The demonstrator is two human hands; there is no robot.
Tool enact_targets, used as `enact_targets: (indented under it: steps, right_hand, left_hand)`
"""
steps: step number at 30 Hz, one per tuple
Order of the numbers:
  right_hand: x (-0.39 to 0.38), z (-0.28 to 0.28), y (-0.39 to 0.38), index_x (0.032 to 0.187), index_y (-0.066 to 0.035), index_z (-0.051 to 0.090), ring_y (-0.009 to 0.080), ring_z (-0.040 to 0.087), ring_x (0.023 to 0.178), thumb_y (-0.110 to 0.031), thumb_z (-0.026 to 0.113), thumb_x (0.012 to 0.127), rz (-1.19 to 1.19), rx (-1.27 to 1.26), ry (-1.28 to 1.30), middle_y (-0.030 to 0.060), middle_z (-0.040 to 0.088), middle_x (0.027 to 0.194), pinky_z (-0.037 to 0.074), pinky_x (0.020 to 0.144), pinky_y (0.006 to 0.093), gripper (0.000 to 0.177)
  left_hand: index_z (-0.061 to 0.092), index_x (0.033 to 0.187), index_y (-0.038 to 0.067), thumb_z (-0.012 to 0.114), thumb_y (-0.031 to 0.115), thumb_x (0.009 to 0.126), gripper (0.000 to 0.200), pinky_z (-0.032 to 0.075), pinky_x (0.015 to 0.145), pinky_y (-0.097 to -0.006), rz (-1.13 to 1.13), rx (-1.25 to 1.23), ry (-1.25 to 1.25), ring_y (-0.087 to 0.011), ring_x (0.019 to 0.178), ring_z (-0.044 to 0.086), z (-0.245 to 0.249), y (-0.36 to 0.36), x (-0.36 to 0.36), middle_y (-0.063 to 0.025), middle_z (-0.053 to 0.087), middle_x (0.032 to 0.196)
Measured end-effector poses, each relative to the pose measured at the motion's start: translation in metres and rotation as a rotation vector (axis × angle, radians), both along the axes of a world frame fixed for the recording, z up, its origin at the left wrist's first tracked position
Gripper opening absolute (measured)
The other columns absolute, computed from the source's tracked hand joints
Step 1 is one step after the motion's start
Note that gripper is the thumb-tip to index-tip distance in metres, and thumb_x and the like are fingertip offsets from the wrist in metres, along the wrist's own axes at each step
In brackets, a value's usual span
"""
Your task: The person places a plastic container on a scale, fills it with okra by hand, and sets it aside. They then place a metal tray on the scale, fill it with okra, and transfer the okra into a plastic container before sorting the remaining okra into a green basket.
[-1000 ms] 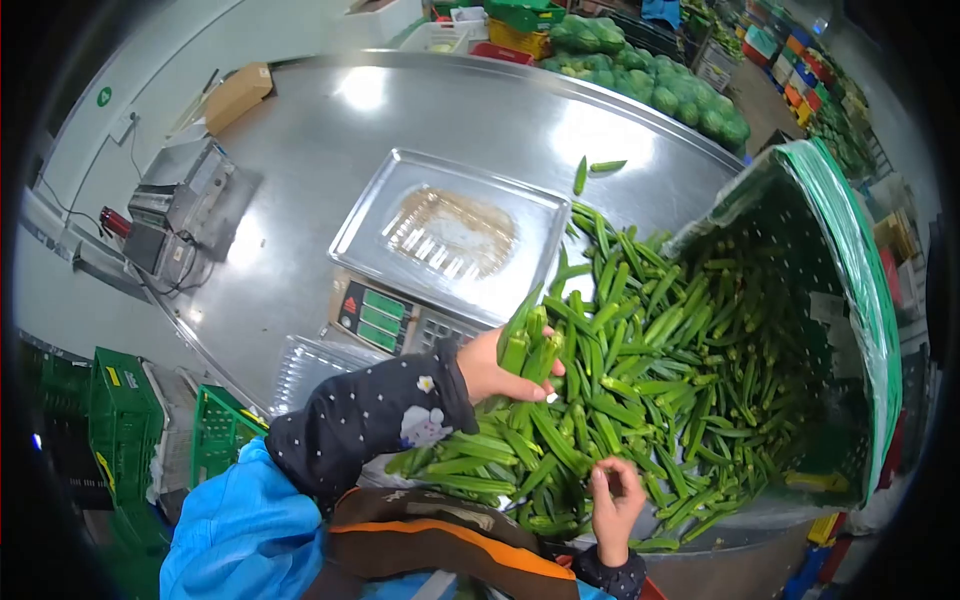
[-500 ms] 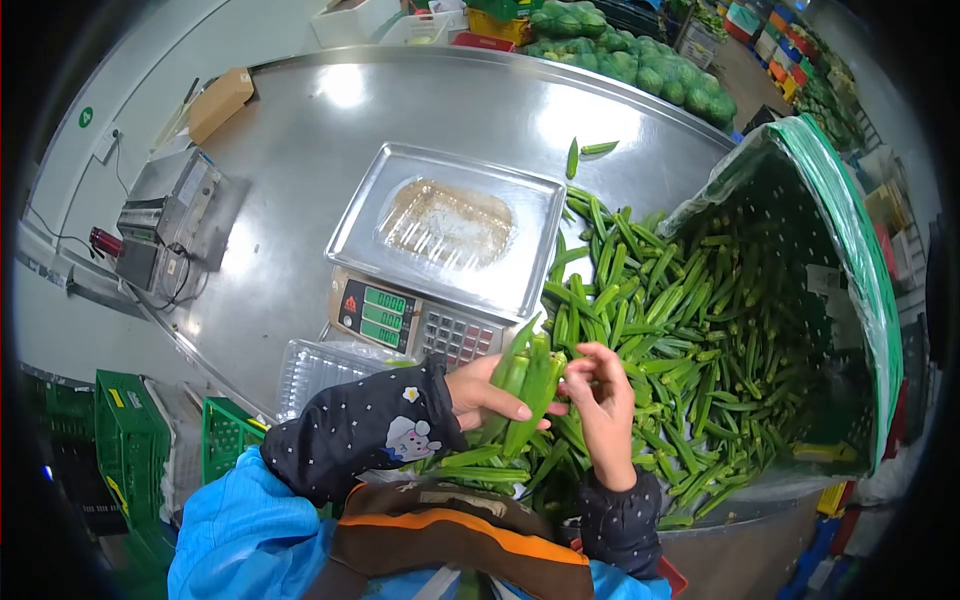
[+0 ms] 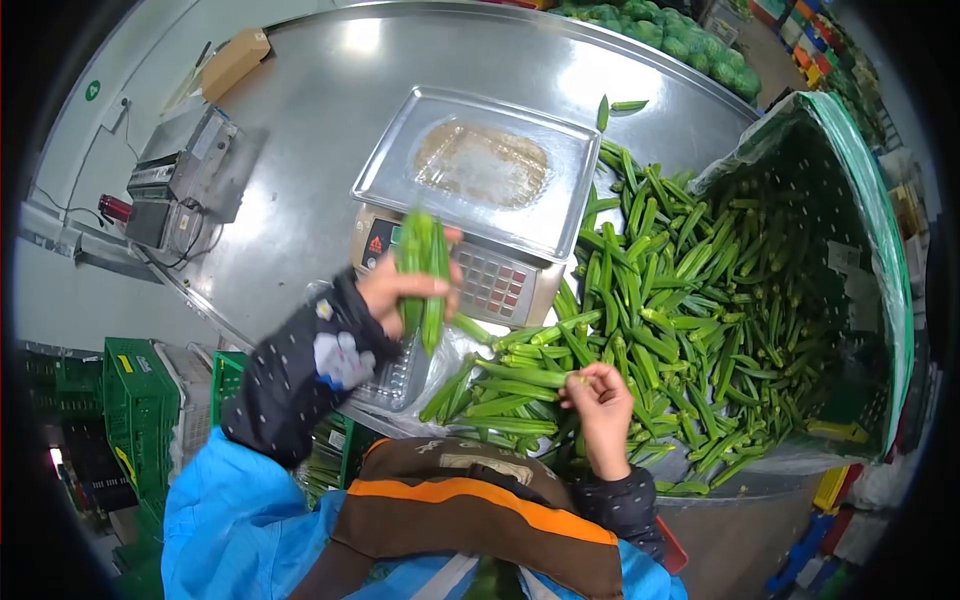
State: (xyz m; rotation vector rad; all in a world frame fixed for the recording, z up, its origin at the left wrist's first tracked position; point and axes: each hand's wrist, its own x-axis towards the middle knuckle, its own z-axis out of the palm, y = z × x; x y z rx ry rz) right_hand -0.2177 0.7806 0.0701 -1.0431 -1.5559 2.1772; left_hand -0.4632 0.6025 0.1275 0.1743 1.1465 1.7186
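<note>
My left hand (image 3: 400,290) is wrapped around a small bunch of okra (image 3: 425,262), held upright over the near left part of the weighing scale (image 3: 505,282) and slightly blurred. With thumb and fingers my right hand (image 3: 603,400) pinches the end of a single okra pod (image 3: 528,376), which points left over the pile. Loose okra (image 3: 650,290) spreads across the table and into a tipped green crate (image 3: 850,300) lined with plastic. The scale's metal tray (image 3: 480,170) bears only a brownish stain. Partly hidden under my left forearm is a clear plastic container (image 3: 400,378).
The steel table (image 3: 310,130) has a raised rim. A sealing machine (image 3: 180,190) with a cable and a cardboard box (image 3: 235,62) stand at the left. Two okra pods (image 3: 628,105) lie apart behind the scale. Green crates (image 3: 140,410) are stacked at lower left.
My left hand has moved left and up with its okra bunch, away from my right hand. My right hand has lowered slightly and now grips a single pod. The view has shifted.
</note>
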Motion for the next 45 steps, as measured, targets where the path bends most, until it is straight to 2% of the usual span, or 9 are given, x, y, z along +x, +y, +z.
enact_targets:
  steps: [4, 8, 12, 18, 28, 33, 39, 43, 45]
  right_hand:
    - [0.011, 0.012, -0.007, 0.090, -0.002, 0.059, 0.0209, 0.058, 0.082, 0.000, 0.069, 0.072, 0.260, 1.216, -0.133, 0.0090, 0.061, 0.094, 0.046, 0.070, 0.0293, 0.020]
    - [0.035, 0.018, -0.004, 0.093, -0.001, 0.059, 0.0242, 0.057, 0.085, 0.000, 0.066, 0.073, 0.179, 1.044, -0.206, 0.0140, 0.057, 0.104, 0.046, 0.074, 0.0311, 0.021]
    - [0.066, 0.017, 0.008, 0.092, 0.000, 0.058, 0.0202, 0.056, 0.079, 0.002, 0.065, 0.074, 0.060, 1.015, -0.268, 0.0128, 0.058, 0.102, 0.046, 0.072, 0.0292, 0.019]
    - [0.098, 0.013, 0.048, 0.090, 0.000, 0.058, 0.0157, 0.055, 0.076, 0.005, 0.060, 0.075, -0.111, 1.015, -0.334, 0.0110, 0.058, 0.101, 0.045, 0.068, 0.0266, 0.016]
    - [-0.043, 0.006, 0.191, 0.088, -0.007, 0.061, 0.0288, 0.062, 0.078, -0.017, 0.065, 0.078, 0.149, 1.231, -0.405, 0.0099, 0.064, 0.076, 0.048, 0.065, 0.0376, 0.015]
    - [-0.113, -0.040, 0.199, 0.093, -0.004, 0.055, 0.0326, 0.065, 0.071, -0.022, 0.066, 0.072, 0.496, 1.520, -0.789, 0.0171, 0.064, 0.075, 0.051, 0.061, 0.0422, 0.030]
    - [-0.102, -0.024, 0.226, 0.088, -0.008, 0.056, 0.0346, 0.062, 0.083, -0.021, 0.072, 0.063, 0.352, 0.922, -0.728, 0.0182, 0.064, 0.083, 0.049, 0.073, 0.0407, 0.032]
    - [-0.088, 0.023, 0.220, 0.084, -0.003, 0.057, 0.0036, 0.051, 0.057, -0.006, 0.071, 0.070, 0.290, 0.165, -0.186, -0.0013, 0.064, 0.073, 0.042, 0.052, 0.0228, 0.020]
    - [-0.093, 0.025, 0.224, 0.085, -0.004, 0.060, 0.0034, 0.050, 0.054, -0.007, 0.071, 0.072, 0.289, 0.304, -0.142, -0.0008, 0.064, 0.071, 0.041, 0.050, 0.0226, 0.017]
  left_hand:
    - [0.054, 0.115, 0.006, 0.062, -0.005, 0.069, 0.048, 0.051, 0.076, -0.0285, -0.055, -0.248, 1.499, -0.0168, 0.086, 0.062, 0.024, 0.046, -0.075, -0.0055, 0.062, 0.097]
    - [0.053, 0.115, 0.017, 0.064, 0.004, 0.069, 0.048, 0.046, 0.086, -0.0365, -0.475, -0.488, 2.155, -0.0263, 0.100, 0.059, 0.021, 0.108, -0.105, -0.0073, 0.062, 0.103]
    - [0.047, 0.124, 0.023, 0.066, 0.020, 0.074, 0.054, 0.042, 0.092, -0.0447, -0.674, -0.548, 2.206, -0.0256, 0.112, 0.053, -0.026, 0.144, -0.135, -0.0059, 0.056, 0.119]
    - [0.024, 0.143, 0.032, 0.068, 0.061, 0.065, 0.094, 0.018, 0.107, -0.0593, -0.740, -0.799, 2.088, -0.0317, 0.138, 0.019, -0.034, 0.122, -0.127, -0.0096, 0.022, 0.150]
    - [0.042, 0.134, 0.012, 0.063, 0.040, 0.079, 0.065, 0.021, 0.108, -0.0502, -0.248, -0.564, 2.006, -0.0368, 0.134, 0.028, -0.019, 0.092, -0.069, -0.0203, 0.034, 0.141]
    - [0.053, 0.117, 0.003, 0.060, 0.020, 0.085, 0.037, 0.037, 0.099, -0.0363, -0.023, -0.197, 1.409, -0.0270, 0.115, 0.051, 0.009, 0.126, 0.006, -0.0153, 0.055, 0.121]
    - [0.048, 0.122, 0.002, 0.060, 0.023, 0.088, 0.042, 0.043, 0.092, -0.0340, -0.091, -0.057, 0.402, -0.0219, 0.104, 0.056, -0.027, 0.172, 0.044, -0.0124, 0.058, 0.111]
    - [0.043, 0.127, 0.004, 0.057, 0.025, 0.091, 0.044, 0.045, 0.090, -0.0346, -0.039, -0.261, -0.058, -0.0205, 0.099, 0.058, -0.032, 0.210, 0.069, -0.0104, 0.058, 0.110]
    - [0.046, 0.123, 0.007, 0.056, 0.025, 0.092, 0.037, 0.047, 0.081, -0.0320, -0.131, -0.172, -0.256, -0.0188, 0.087, 0.059, -0.034, 0.217, 0.066, -0.0067, 0.058, 0.094]
